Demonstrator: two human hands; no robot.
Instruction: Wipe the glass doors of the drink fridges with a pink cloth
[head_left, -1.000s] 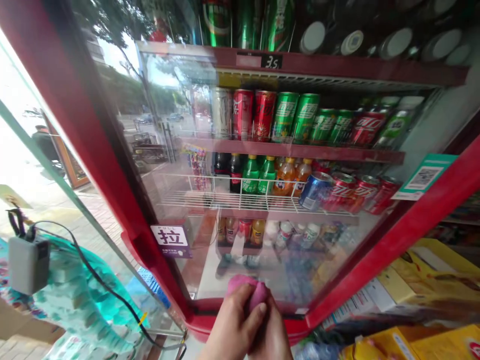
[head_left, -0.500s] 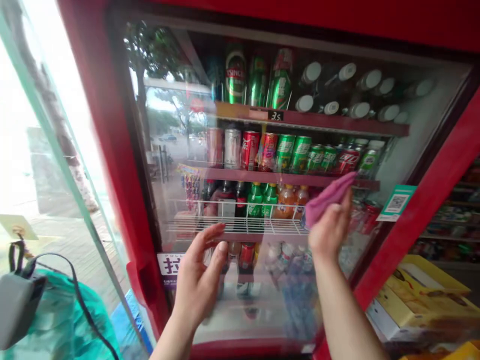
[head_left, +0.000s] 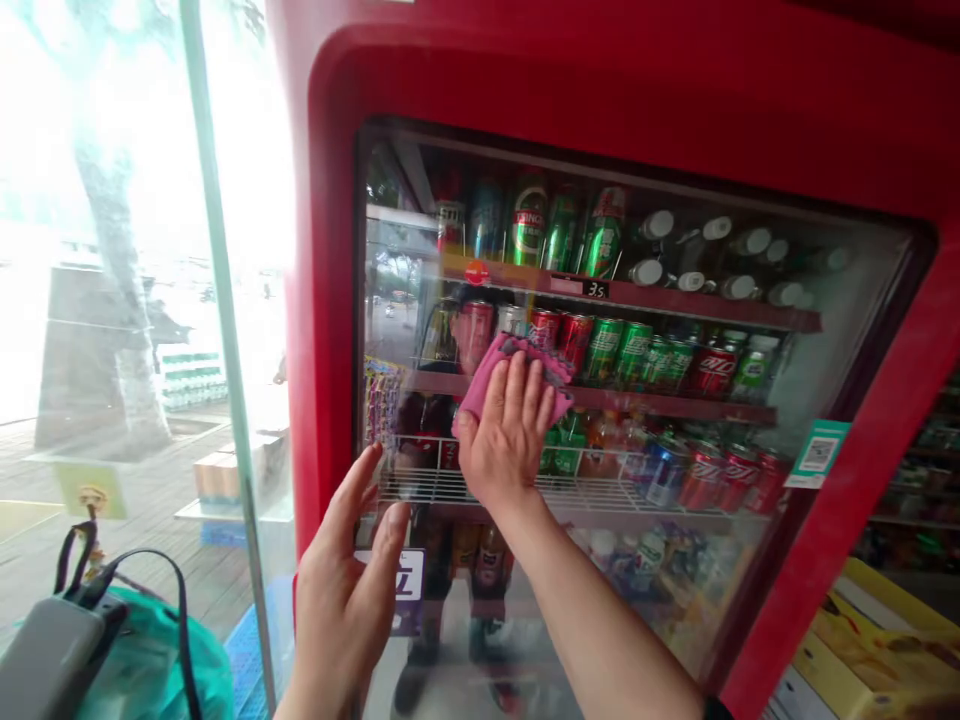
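Observation:
A pink cloth [head_left: 484,388] lies spread against the glass door [head_left: 600,650] of a red drinks fridge. Over it my right hand [head_left: 504,430] presses flat, fingers stretched upward, keeping the cloth between palm and glass. The cloth's greyish frilled edge shows above the fingertips. My left hand [head_left: 349,590] is held up near the door's left side, open and holding nothing, thumb apart from the fingers. Partly behind it is a white and purple sticker [head_left: 409,578] on the glass.
Behind the glass, shelves hold cans [head_left: 604,348] and bottles. A QR code sticker [head_left: 817,453] is at the door's right. Yellow boxes [head_left: 862,640] stand at lower right. A grey device [head_left: 60,640] with a black cable sits by a teal bag [head_left: 172,640] at lower left.
My right hand has swept the cloth leftward across the glass and now lies flat on it. The view has shifted, and my left hand sits lower and farther left, still open.

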